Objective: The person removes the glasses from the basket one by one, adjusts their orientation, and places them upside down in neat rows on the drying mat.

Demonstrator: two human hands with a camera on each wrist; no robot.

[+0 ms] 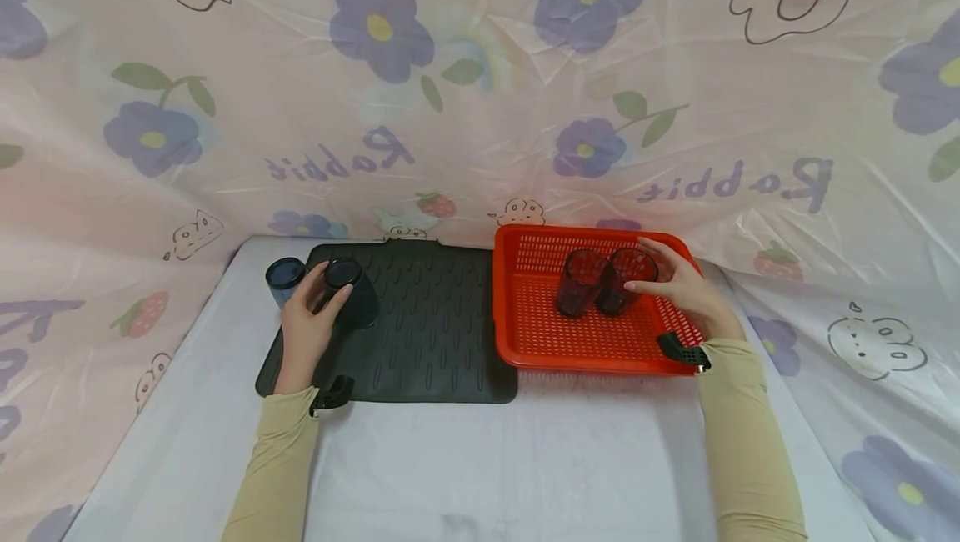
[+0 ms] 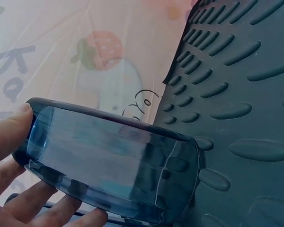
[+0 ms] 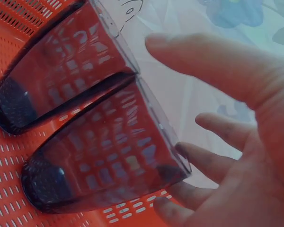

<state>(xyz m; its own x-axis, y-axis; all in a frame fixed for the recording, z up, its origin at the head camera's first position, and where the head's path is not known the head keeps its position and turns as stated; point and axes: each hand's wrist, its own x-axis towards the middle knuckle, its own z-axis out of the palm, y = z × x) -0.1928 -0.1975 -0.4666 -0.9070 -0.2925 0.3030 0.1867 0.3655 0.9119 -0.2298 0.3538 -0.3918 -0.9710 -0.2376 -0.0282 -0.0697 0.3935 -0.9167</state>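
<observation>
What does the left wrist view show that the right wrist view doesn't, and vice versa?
Only the left wrist: the left hand gripping a blue-tinted glass, and the dark ridged mat.
Only the right wrist: the right hand, fingers spread, by a near glass and a far glass in the red basket.
Both: the patterned backdrop.

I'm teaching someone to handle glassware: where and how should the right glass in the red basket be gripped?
Probably around the upper wall of the right glass, just below its rim, coming from the right: its mouth faces up, and the left glass crowds its other side.
</observation>
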